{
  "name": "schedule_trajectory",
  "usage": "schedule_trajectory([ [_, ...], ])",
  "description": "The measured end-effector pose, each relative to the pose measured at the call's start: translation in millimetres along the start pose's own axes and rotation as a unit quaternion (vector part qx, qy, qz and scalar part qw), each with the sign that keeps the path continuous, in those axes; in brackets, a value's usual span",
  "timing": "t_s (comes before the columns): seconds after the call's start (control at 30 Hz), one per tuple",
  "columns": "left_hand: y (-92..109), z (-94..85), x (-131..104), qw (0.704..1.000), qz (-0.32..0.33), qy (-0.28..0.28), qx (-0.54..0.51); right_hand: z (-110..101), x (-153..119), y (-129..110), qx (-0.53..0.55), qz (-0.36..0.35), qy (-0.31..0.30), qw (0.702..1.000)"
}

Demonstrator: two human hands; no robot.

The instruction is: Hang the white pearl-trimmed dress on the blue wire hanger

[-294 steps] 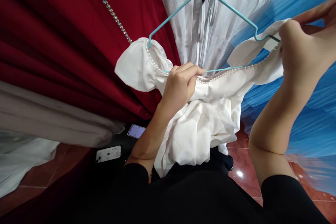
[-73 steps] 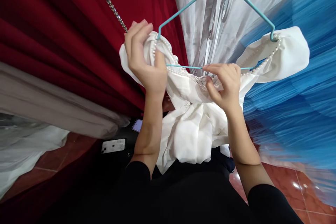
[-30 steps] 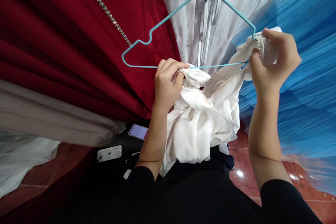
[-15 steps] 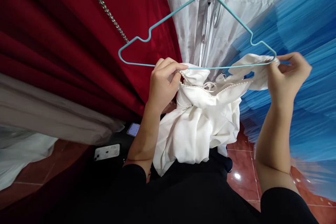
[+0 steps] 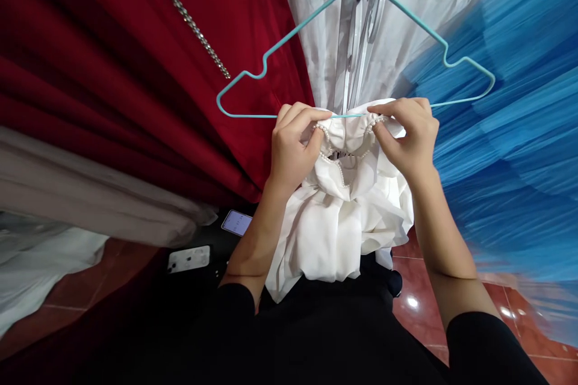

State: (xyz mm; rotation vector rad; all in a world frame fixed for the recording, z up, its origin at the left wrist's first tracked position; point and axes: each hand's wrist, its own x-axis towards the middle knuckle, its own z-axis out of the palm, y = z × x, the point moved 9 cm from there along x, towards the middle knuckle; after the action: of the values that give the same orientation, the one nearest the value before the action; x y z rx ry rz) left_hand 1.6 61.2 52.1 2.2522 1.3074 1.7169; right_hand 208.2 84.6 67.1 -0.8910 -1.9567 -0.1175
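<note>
A white dress (image 5: 334,228) with pearl-beaded edging hangs from the lower bar of a light blue hanger (image 5: 311,7), its skirt bunched low in front of me. My left hand (image 5: 295,144) pinches the dress's top edge against the bar, left of the middle. On the other side, my right hand (image 5: 406,135) grips the opposite part of that edge, also at the bar. Only a short stretch of bar and white fabric lies between the two hands. Both thumbs press on the beaded trim from below, with the fingers over the top.
Dark red fabric (image 5: 217,6) with a rhinestone strip (image 5: 185,15) hangs at left, blue tulle (image 5: 519,132) at right, and white cloth (image 5: 316,24) behind the hanger. Two phones, one pale (image 5: 189,259) and one with a lit screen (image 5: 236,222), lie on a dark surface at lower left.
My right hand has moved left along the hanger from its right end to near the middle, bringing the dress's edge with it. The hanger has shifted slightly right.
</note>
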Motion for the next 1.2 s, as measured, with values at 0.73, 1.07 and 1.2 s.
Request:
schedule_trajectory([
  [0.73,-87.5,-146.1,20.9,0.938,-0.065,0.341,0.001,-14.0,0.5,2.6,0.03,-0.004,0.03,0.999],
  [1.07,-55.3,-69.6,86.9,0.98,-0.046,0.11,-0.16,-22.4,1.5,-5.5,0.042,-0.005,0.035,0.998],
  [1.2,-22.5,-73.8,57.6,0.947,0.074,0.229,-0.212,-16.3,-1.0,-5.3,0.034,-0.002,0.012,0.999],
])
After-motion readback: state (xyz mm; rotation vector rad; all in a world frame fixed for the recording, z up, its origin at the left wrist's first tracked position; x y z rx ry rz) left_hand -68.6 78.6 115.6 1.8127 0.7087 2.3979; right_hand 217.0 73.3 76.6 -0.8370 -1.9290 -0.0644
